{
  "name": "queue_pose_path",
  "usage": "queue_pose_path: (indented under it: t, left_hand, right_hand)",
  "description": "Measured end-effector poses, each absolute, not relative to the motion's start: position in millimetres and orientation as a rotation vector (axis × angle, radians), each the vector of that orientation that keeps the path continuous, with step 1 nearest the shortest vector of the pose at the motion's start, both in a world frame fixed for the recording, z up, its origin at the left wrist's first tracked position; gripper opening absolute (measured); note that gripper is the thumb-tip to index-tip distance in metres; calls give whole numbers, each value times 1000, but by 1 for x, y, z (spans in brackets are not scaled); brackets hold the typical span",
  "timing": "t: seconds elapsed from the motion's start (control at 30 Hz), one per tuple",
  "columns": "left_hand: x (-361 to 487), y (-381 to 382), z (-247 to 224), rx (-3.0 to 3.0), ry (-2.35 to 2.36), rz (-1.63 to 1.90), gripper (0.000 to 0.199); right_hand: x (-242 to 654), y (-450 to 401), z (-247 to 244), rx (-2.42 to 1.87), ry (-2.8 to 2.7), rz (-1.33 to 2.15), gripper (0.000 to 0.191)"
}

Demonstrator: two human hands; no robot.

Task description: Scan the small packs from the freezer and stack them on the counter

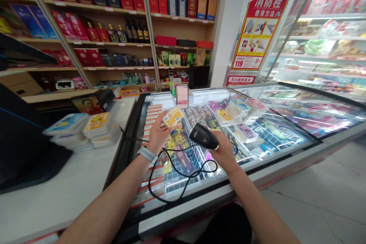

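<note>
Between the fingers of my left hand point(158, 134) is a small flat pack with a yellow and white printed face point(173, 117), tilted over the freezer's glass top. My right hand point(225, 151) is wrapped round the handle of a black barcode scanner point(203, 136), whose head points left toward the pack. From the scanner a black cable point(183, 196) loops across the glass below both hands. To the right, more flat packs in yellow, blue and pink point(233, 111) are piled on the glass, with a purple one point(245, 132) lying in front of them.
On the white counter point(85, 183) at left stand a stack of blue packs point(67, 124) and a stack of yellow packs point(100, 124), beside a dark monitor stand point(25, 133). The chest freezer point(274, 160) extends right. Shelves of boxes and bottles line the back wall.
</note>
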State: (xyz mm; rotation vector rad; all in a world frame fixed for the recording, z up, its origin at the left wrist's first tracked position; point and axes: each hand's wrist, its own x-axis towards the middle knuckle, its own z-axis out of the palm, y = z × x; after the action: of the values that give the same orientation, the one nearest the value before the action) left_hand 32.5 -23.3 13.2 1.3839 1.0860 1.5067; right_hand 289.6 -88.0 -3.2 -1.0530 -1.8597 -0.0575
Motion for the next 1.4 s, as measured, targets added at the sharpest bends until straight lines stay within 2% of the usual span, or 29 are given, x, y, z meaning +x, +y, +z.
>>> queue_pose_path:
  t: [0.8,1.4]
  left_hand:
    - [22,-7,-5,1603,1186,1580,73]
    - [22,-8,2,1562,1207,1649,72]
  right_hand:
    - [293,-89,-4,-1130,-1814,-114,34]
    - [293,-88,-4,-1123,-1844,-107,37]
